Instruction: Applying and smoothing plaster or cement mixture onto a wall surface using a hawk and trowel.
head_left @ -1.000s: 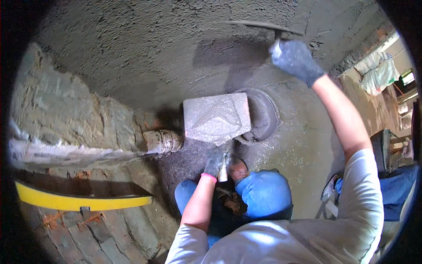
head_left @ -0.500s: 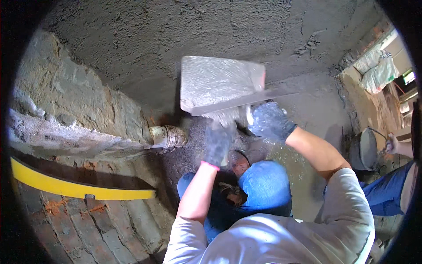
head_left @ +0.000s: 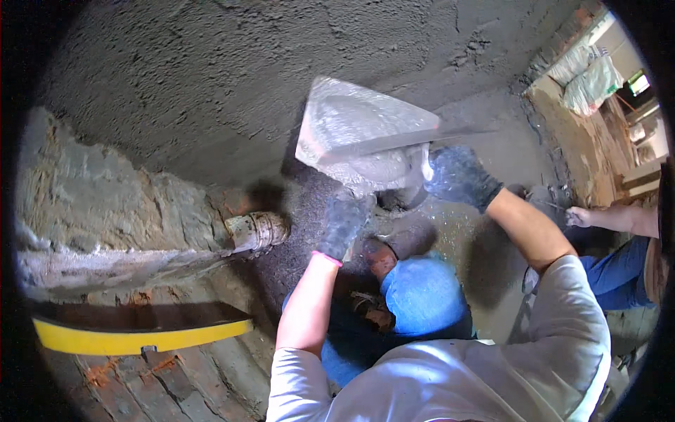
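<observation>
The mortar board (head_left: 420, 118), before the far wall (head_left: 232, 77), bears wet mortar (head_left: 383, 166); the left hand (head_left: 346, 219) grips it from the near side. The right hand (head_left: 460, 177) holds a trowel (head_left: 394, 145) across it. A yellow bar (head_left: 140, 340) is near left.

Dim interior, brightest at the window (head_left: 638, 83), far right; highlights whiten the shirt (head_left: 425, 373). Shadow darkens the wall beside the left corner of the board (head_left: 422, 116); the trowel (head_left: 383, 145) is motion-blurred. Fisheye curvature bows the periphery, bounded by black.
</observation>
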The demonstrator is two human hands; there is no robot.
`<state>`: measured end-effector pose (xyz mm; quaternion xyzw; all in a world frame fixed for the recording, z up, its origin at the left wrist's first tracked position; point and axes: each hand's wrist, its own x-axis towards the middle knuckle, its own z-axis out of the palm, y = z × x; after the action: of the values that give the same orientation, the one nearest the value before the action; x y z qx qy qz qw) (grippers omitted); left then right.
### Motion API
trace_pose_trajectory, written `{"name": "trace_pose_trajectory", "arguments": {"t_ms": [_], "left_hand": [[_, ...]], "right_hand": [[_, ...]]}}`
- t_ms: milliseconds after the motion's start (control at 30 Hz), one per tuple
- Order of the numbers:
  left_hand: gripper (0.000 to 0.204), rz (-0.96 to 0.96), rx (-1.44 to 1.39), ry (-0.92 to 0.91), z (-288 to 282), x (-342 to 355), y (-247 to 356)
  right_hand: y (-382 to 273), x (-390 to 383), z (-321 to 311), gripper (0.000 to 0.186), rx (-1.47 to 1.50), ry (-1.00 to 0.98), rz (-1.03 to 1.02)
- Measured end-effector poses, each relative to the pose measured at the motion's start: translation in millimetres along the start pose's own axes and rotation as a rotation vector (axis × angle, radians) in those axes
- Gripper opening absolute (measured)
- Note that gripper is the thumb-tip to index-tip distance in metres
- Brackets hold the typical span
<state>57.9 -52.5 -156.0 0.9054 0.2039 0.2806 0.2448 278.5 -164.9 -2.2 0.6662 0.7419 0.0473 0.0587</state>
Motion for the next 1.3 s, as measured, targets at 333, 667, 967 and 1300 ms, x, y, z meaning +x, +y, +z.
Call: {"name": "trace_pose_trajectory", "arguments": {"t_ms": [333, 667, 967, 1300], "left_hand": [[0.021, -0.82, -0.928, -0.43, 59, -78, 32], [0.009, -1.348, -1.365, 0.054, 60, -108, -25], [0.02, -1.414, -1.544, 0.022, 68, -97, -29], [0.019, -1.297, -1.719, 0.129, 91, -95, -23]], "right_hand": [[95, 16, 141, 0.036, 0.613, 0.209, 0.192], [138, 146, 225, 0.028, 0.077, -0.248, 0.166], [149, 158, 141, 0.026, 0.098, -0.213, -0.004], [99, 129, 1, 0.045, -0.196, 0.249, -0.118]]}}
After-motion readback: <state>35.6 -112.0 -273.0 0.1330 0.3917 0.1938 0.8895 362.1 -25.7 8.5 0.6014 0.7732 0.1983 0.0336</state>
